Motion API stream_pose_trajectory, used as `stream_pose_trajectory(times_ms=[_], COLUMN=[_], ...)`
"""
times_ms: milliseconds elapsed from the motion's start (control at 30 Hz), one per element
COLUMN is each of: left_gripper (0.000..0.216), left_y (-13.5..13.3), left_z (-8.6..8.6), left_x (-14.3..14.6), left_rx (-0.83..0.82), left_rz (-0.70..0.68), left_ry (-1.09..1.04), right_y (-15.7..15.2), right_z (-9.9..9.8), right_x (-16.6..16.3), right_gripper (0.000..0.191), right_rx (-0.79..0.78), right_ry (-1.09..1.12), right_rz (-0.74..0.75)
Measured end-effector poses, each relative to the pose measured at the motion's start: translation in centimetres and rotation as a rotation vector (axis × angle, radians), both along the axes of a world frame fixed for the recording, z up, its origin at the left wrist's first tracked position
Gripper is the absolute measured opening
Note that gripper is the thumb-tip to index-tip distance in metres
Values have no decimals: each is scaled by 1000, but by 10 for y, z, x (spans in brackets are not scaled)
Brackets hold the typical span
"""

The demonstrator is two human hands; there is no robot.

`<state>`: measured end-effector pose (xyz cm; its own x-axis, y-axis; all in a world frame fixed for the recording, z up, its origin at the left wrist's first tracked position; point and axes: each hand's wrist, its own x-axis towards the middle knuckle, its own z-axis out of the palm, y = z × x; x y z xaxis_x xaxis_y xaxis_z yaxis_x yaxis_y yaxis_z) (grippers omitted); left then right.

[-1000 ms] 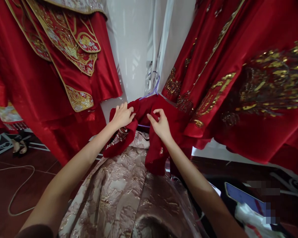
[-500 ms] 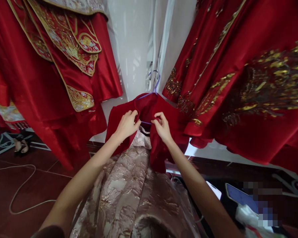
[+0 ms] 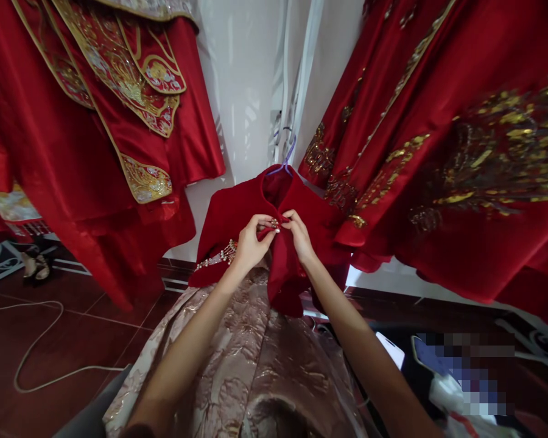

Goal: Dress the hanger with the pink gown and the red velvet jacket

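Observation:
A short red jacket point(image 3: 235, 207) hangs on a thin purple hanger point(image 3: 289, 156), its two front edges brought together below the collar. My left hand point(image 3: 252, 243) is closed, pinching the left front edge between thumb and fingers, by what looks like a small pearly button. Fingers bent in, my right hand point(image 3: 298, 236) grips the opposite front edge, nearly touching the left fingertips. Beaded trim point(image 3: 221, 254) shows on the jacket left of my left wrist. Beneath the jacket spreads a pinkish-gold brocade garment point(image 3: 231, 350).
Red embroidered gowns hang at left point(image 3: 182, 140) and right point(image 3: 475, 255), the right one touching the jacket's side. A white cable point(image 3: 41, 340) curls over the dark red floor. A phone point(image 3: 389, 350) and a plastic bag point(image 3: 452, 392) lie low at right.
Both hands have drawn the jacket's front edges from apart to together, closing the gap under the collar. The beaded trim at left has come into view.

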<state>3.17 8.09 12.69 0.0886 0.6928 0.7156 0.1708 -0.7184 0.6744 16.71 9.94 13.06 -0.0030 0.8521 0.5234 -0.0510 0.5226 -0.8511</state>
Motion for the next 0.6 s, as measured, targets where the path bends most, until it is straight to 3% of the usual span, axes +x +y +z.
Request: stream_pose_trajectory(times_ms=[133, 233, 433, 600], left_gripper=[24, 25, 10, 16], left_y=[0, 1, -4, -10], left_z=[-1, 0, 7, 14], left_x=[2, -1, -13, -19], left_rx=[-73, -94, -38, 11], left_rz=[96, 100, 117, 98], left_ry=[-156, -143, 125, 321], right_y=[0, -3, -11, -13], right_z=[-7, -9, -9, -8], right_x=[0, 2, 2, 1], right_gripper=[18, 18, 27, 30], right_rx=[-73, -79, 10, 44], right_ry=[92, 87, 81, 50], right_rz=[139, 124, 126, 83])
